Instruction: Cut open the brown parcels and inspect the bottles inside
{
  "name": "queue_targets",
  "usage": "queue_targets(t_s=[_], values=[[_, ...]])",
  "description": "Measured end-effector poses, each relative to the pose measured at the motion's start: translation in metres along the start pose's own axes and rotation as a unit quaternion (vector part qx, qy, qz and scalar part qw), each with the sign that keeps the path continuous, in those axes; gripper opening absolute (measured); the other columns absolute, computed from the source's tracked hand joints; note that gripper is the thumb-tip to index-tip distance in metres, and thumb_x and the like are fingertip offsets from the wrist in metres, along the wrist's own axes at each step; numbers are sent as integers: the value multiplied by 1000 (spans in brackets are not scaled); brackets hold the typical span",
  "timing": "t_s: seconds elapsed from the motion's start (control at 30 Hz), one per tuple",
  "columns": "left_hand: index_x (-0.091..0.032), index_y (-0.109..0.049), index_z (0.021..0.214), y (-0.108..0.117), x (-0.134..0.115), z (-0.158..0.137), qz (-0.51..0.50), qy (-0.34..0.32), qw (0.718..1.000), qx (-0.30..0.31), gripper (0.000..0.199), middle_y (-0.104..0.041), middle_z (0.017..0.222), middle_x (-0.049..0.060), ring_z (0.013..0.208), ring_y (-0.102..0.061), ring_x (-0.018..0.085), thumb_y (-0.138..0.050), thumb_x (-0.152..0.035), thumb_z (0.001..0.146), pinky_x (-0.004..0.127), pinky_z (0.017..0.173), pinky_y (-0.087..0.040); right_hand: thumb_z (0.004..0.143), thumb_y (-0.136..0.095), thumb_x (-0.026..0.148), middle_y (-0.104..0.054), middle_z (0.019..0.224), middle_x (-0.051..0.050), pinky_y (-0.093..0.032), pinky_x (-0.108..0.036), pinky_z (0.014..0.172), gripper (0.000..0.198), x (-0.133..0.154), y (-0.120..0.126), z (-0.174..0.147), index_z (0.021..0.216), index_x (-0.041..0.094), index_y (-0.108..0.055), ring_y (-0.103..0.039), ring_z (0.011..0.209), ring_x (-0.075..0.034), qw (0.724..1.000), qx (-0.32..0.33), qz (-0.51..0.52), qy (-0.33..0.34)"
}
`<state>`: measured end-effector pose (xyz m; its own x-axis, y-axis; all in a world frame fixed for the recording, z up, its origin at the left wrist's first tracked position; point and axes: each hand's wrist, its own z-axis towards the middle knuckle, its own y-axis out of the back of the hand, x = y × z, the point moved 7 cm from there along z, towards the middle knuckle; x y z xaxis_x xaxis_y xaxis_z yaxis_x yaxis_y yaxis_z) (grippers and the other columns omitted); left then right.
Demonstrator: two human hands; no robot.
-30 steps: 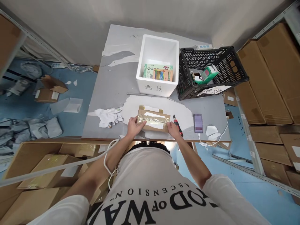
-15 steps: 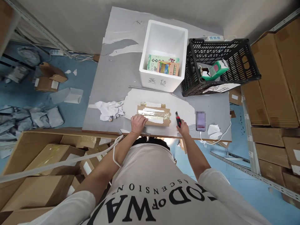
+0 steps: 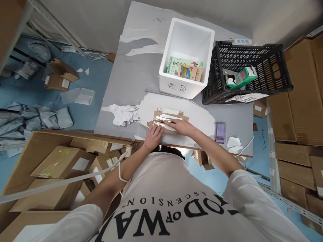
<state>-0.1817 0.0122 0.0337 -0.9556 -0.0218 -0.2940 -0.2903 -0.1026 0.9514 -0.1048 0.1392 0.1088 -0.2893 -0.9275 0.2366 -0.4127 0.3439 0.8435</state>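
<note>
A small taped cardboard box (image 3: 174, 116) with white label strips lies near the table's front edge. My left hand (image 3: 153, 137) grips its near left corner, fingers bent over the top. In my right hand (image 3: 183, 127) is a red and black utility knife (image 3: 162, 121), laid across the top of the box close to my left fingertips. The palm hides most of the knife, and its blade cannot be made out. A white sheet (image 3: 202, 116) lies under the box.
Behind the box stand a white foam box (image 3: 176, 85) holding booklets and a black plastic crate (image 3: 252, 89) with a green carton. Crumpled paper (image 3: 123, 114) lies left, a phone (image 3: 220, 132) right. Below left, a large carton (image 3: 50, 136) holds several boxes.
My right hand has moved left with the utility knife, from the table beside the box onto its top. My left hand still holds the box's left side. The view has shifted slightly.
</note>
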Motion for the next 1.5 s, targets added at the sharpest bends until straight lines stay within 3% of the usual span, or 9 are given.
queue_targets(t_s=[0.43, 0.63, 0.73, 0.97, 1.03, 1.1, 1.23, 1.37, 1.5], values=[[-17, -48, 143, -3, 8, 3, -49, 11, 998, 35, 49, -54, 140, 17, 134, -44, 32, -41, -27, 96, 55, 114, -31, 91, -40, 9, -58, 128, -13, -46, -36, 76, 71, -6, 1, 0, 153, 39, -23, -67, 93, -26, 999, 32, -3, -13], [-17, -48, 143, -2, 6, 5, -54, 23, 998, 32, 48, -55, 139, 17, 133, -45, 31, -36, -23, 97, 54, 114, -30, 83, -45, 2, -66, 104, -10, -45, -35, 71, 73, -56, -8, -76, 144, 41, -43, -65, 71, -20, 992, 24, 43, -113], [-17, -49, 142, 0, 5, 7, -54, 31, 998, 29, 47, -56, 137, 17, 132, -46, 31, -35, -21, 97, 53, 114, -31, 79, -45, 2, -64, 94, -8, -44, -33, 65, 76, -81, -22, -111, 144, 41, -43, -58, 59, -15, 987, 45, 14, -151], [-16, -49, 142, 5, 2, 9, -31, 20, 999, 27, 49, -57, 136, 17, 131, -47, 32, -40, -22, 94, 54, 112, -32, 88, -38, 15, -61, 100, -9, -42, -29, 58, 66, -98, -23, -162, 148, 41, -35, -55, 62, -16, 984, -17, 23, -175], [-16, -49, 142, 8, 2, 10, -34, 16, 999, 29, 50, -56, 136, 17, 130, -47, 33, -42, -22, 92, 54, 112, -32, 94, -32, 25, -60, 109, -11, -44, -31, 58, 60, -109, -29, -181, 153, 37, -27, -57, 71, -20, 968, -84, 54, -231], [-16, -49, 142, 10, 1, 10, -41, 12, 999, 31, 52, -56, 136, 17, 131, -46, 34, -44, -22, 91, 54, 112, -32, 96, -28, 32, -57, 116, -14, -47, -34, 63, 60, -122, -50, -192, 155, 28, -21, -59, 83, -25, 928, -157, 92, -324], [-15, -47, 143, 12, 0, 8, -39, 2, 999, 30, 53, -54, 138, 19, 131, -44, 35, -45, -23, 90, 55, 112, -31, 96, -26, 29, -49, 126, -18, -50, -41, 78, 60, -127, -131, -162, 155, 20, -20, -58, 99, -29, 840, -184, 181, -477], [-13, -45, 144, 11, 1, 4, -20, -8, 999, 29, 55, -51, 140, 20, 133, -42, 36, -46, -25, 91, 56, 112, -30, 93, -31, 22, -42, 136, -18, -43, -46, 98, 61, -115, -191, -115, 154, 21, -25, -49, 118, -31, 813, -148, 240, -509], [-13, -45, 144, 14, 3, 3, -28, -24, 999, 31, 56, -51, 140, 20, 133, -41, 36, -48, -24, 90, 55, 113, -31, 93, -37, 29, -33, 147, -19, -31, -55, 108, 60, -108, -190, -107, 152, 21, -29, -31, 137, -35, 783, -203, 292, -510]])
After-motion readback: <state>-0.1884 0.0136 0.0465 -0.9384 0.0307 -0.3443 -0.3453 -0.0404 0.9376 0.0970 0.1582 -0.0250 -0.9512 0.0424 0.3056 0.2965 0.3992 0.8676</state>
